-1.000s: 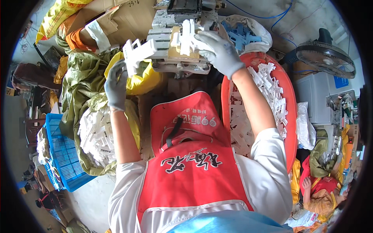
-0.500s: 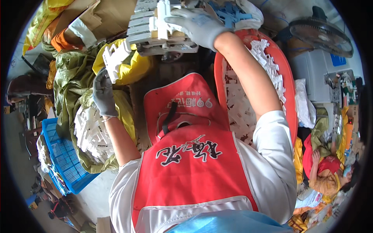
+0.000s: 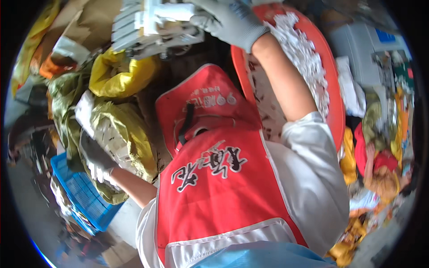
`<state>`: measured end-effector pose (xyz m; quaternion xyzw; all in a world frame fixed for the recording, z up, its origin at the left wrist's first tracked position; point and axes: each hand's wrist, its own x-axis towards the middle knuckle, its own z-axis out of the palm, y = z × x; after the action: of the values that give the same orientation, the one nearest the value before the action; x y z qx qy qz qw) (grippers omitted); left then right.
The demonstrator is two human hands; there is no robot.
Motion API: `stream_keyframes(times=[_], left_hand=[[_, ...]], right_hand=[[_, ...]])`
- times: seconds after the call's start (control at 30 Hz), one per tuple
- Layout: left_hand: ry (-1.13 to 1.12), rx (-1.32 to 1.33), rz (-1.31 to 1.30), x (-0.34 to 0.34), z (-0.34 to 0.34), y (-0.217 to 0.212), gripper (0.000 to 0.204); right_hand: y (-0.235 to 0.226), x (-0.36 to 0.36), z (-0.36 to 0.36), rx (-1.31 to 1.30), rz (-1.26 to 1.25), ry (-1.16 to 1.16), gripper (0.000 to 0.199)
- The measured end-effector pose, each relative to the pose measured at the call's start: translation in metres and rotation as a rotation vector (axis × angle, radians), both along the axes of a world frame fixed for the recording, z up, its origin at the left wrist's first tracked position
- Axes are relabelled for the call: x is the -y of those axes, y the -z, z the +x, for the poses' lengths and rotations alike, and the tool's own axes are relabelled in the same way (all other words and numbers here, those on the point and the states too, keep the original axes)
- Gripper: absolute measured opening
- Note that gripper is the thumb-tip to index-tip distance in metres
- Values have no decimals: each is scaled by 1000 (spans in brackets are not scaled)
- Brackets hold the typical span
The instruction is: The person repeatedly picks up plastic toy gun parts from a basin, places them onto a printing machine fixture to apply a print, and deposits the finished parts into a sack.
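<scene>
My left hand (image 3: 94, 154), in a grey glove, is over the open sack of white plastic pieces (image 3: 114, 140) at the left. A white plastic piece (image 3: 85, 114), smeared by motion, extends from its closed fingers. At the top, my right hand (image 3: 230, 22), in a light grey glove, has its fingers closed around the end of another white plastic piece (image 3: 176, 12). That piece lies on a grey slatted metal fixture (image 3: 129, 33); the upper fingers are cut off by the picture's edge.
Right of me stands a red oval tub (image 3: 333, 85) with many white pieces. A yellow bag (image 3: 114, 85) sits below the fixture's left side. Farther left are a blue plastic basket (image 3: 85, 187) and cardboard (image 3: 100, 24). Another person (image 3: 382, 174) is at the far right.
My left hand has moved down and left, from beside the yellow bag to the sack, with its white piece. My right hand remains by the fixture. The whole view has shifted.
</scene>
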<state>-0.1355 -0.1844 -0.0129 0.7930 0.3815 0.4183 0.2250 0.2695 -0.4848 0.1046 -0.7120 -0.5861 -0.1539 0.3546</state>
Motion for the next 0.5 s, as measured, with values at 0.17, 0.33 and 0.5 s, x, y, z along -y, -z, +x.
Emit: stream_keyframes(times=[0.17,0.33,0.5], left_hand=[[-263,-131,132,-1,-68,-20,34],[-408,-318,180,22,-44,-40,29],[-267,-340,388,-5,-25,-13,21]], right_hand=[[89,114,26,-434,-278,492,22],[230,246,-4,-837,-377,943,30],[294,258,-52,-651,-893,1027,52]])
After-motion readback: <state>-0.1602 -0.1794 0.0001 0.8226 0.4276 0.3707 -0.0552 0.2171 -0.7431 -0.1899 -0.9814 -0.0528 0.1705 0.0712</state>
